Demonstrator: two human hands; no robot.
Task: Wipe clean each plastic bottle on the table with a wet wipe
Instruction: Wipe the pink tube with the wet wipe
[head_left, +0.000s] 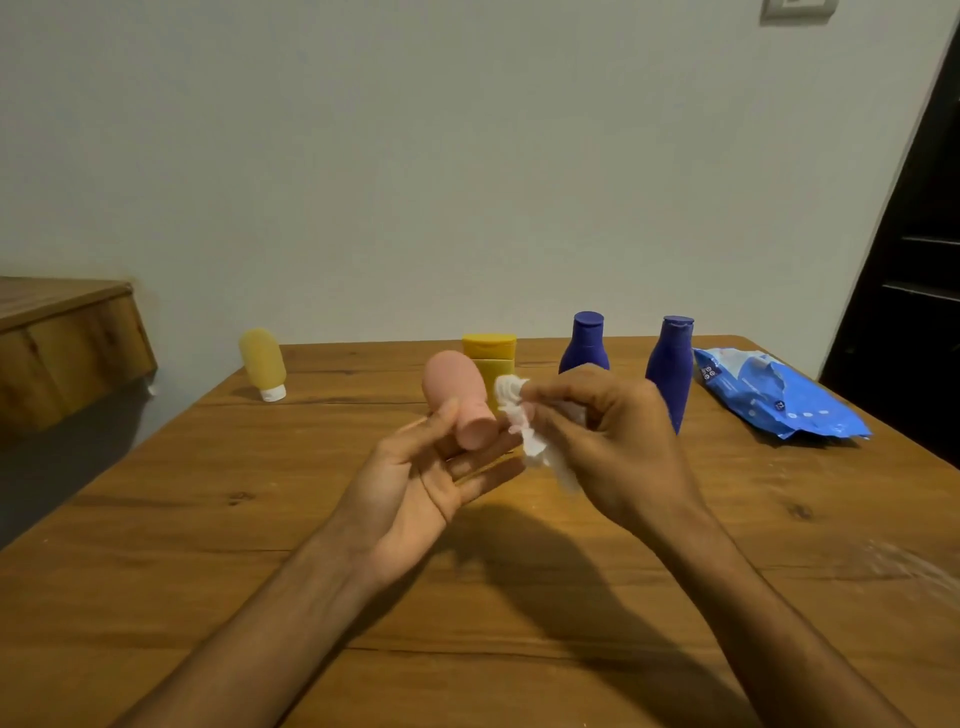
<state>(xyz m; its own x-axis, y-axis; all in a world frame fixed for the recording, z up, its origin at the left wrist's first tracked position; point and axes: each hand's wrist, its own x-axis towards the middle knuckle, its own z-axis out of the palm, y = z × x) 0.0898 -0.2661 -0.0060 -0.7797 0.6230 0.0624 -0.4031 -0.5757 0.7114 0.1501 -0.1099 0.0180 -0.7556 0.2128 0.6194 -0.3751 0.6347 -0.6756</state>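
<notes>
Left hand (415, 467) is half open, palm up, and the pink bottle (457, 395) is cradled on its fingers with the thumb laid against the side, cap end toward the camera, raised above the desk (208, 519). A crumpled white wet wipe (519, 415) is pinched in the closed right hand (597, 431) and held against the bottle near its neck.

Since the bottle is only loosely supported, it could be pushed off the fingers by a firm stroke of the wipe and dropped onto the desk. The wipe is bunched up, so only a small patch is likely presented to the surface, and parts of the bottle may be left uncleaned. The nearer blue bottle (672, 374), standing just behind the right hand, could be knocked over by a wide movement.

Five bottles are counted: one pink, held; one pale yellow (262, 364), upside down on its white cap at far left; one darker yellow (491, 358), partly hidden behind the pink one; two blue, the other (584, 343) further left. One wipe is in use, and one blue wipe packet (769, 400) lies at the right.
</notes>
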